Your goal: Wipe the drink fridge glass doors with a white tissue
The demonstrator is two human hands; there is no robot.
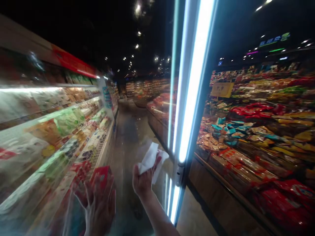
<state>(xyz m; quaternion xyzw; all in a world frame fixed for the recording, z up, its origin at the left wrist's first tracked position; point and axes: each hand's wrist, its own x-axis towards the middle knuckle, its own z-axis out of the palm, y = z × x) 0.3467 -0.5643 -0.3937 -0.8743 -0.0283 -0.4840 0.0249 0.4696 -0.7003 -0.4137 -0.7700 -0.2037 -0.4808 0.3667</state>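
My right hand (144,182) is closed around a crumpled white cloth or tissue (149,159). Part of the white sheet hangs down past my fingers. At lower left is my left hand (99,203), its back towards me and its fingers spread, blurred by motion. Just beyond those fingers shows a flat red patch (102,173); whether they touch it I cannot tell. To the right of my right hand stands a glowing white light strip (194,85) along an upright frame, with a small metal fitting (179,173) low on it.
A lit refrigerated shelf (61,141) with packaged goods runs along the left, blurred. On the right is a long wood-sided display bin (221,203) heaped with wrapped packets, with a yellow price sign (222,89). A shiny floor aisle (130,124) runs between them.
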